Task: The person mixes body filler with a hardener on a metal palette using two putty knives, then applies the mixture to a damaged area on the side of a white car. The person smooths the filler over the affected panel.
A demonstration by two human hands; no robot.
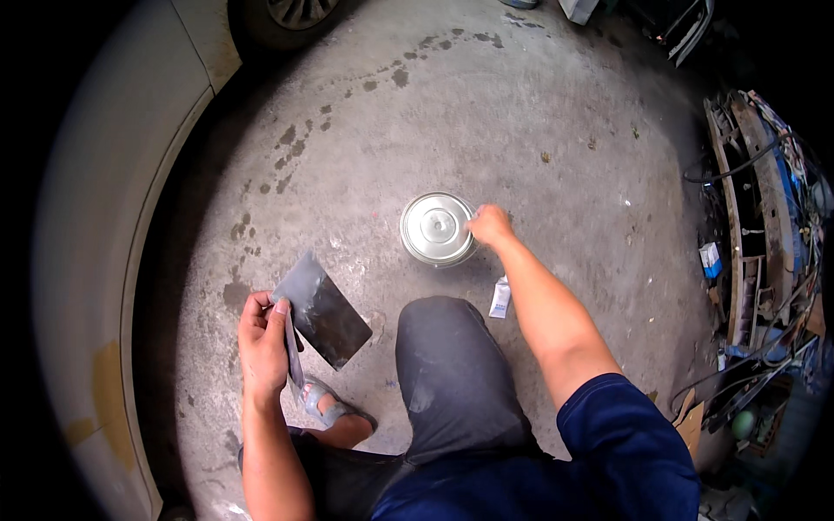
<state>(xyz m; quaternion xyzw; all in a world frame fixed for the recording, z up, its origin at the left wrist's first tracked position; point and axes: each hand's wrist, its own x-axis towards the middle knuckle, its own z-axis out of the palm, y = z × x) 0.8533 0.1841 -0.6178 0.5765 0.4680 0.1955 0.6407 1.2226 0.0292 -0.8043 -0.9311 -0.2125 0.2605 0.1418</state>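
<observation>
My left hand is closed on thin, flat dark plates at the lower left; the larger one is grey-black with pale smears, and another hangs edge-on beside it. My right hand is closed at the right rim of a round silver metal tin standing on the floor with its lid on top; my fingertips are partly hidden. A small white tube lies just below the tin, beside my bent knee.
A pale car with a wheel and yellowish patches borders the left. Stacked car parts, hoses and a blue-white packet line the right edge. More objects stand at the top. The concrete floor has dark splatters.
</observation>
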